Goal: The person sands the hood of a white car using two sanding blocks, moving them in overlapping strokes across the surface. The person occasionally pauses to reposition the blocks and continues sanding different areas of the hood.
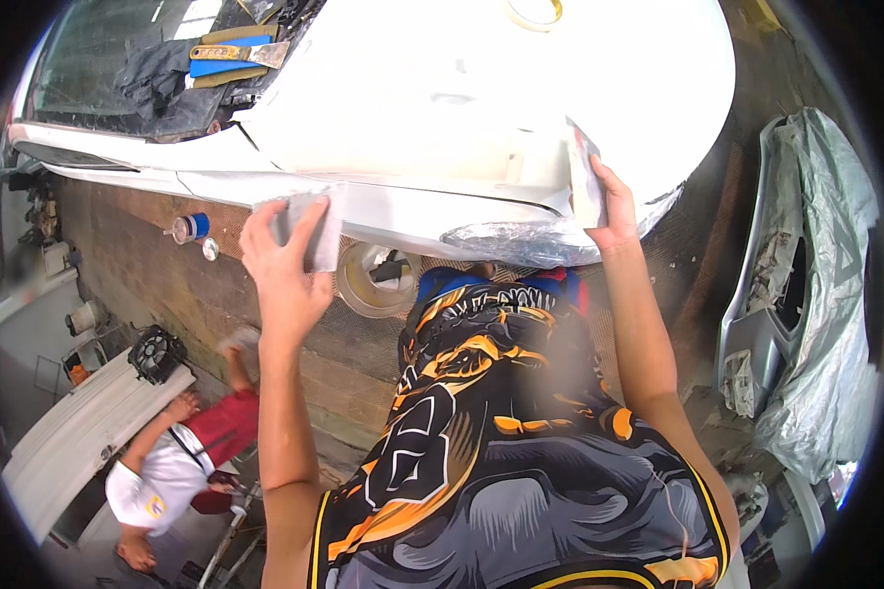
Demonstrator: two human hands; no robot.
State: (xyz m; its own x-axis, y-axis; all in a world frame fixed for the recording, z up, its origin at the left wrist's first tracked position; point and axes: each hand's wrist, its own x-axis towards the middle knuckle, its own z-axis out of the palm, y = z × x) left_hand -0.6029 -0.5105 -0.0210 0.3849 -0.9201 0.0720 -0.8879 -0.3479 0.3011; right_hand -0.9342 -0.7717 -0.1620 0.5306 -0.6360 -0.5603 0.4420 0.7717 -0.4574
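Observation:
My left hand [283, 247] is closed on a grey rectangular piece that looks like sandpaper [322, 236], at the side edge of a white car's front end. My right hand [614, 208] grips a flat sanding block [585, 175] by its edge. That block is tilted up on its side, pale on one face and grey-red along the other. Beneath and between my hands lies the white hood [413, 147], with a fender [393, 211] along its near side. A clear plastic film [511, 240] covers the headlight area.
A putty knife [236, 53] lies by the windshield; a tape roll [534, 14] rests on the hood. Below stand a bucket [349, 294] and a blue can [194, 228]. A wrapped bumper [805, 294] stands right. A person [182, 456] works lower left beside a white panel [88, 432].

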